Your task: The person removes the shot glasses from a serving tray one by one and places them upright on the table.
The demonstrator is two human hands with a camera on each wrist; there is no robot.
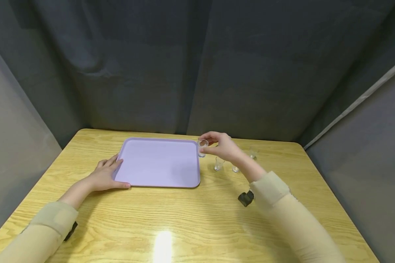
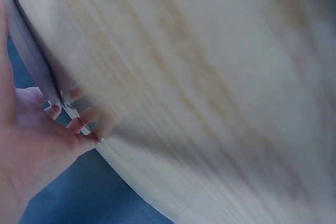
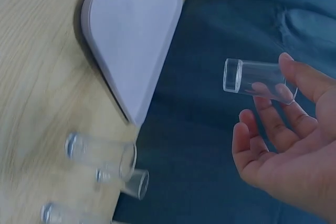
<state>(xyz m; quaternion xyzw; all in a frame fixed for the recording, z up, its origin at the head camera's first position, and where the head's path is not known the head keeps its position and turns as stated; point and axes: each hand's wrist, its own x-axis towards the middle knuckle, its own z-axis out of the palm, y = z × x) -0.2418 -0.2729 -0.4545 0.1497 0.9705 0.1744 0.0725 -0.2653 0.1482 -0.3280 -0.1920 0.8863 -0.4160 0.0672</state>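
Note:
A lilac tray (image 1: 161,162) lies flat on the wooden table. Across its near left corner my left hand (image 1: 102,177) is spread, with fingers on the left rim and the thumb along the front edge. The right hand (image 1: 222,146) pinches a clear shot glass (image 3: 257,77) near its rim between thumb and fingers. In the head view this glass overlaps the tray's right edge; the right wrist view shows it held up off the table. Behind and below that hand stand more clear glasses, among them one glass (image 1: 218,164) just right of the tray and another glass (image 1: 235,169) partly hidden by the forearm.
One further glass (image 1: 252,152) stands beyond the right forearm. The wooden table (image 1: 184,219) ends at a dark curtain (image 1: 145,73) at the back, with grey panels on both sides. A black wrist device (image 1: 245,198) hangs by the right sleeve.

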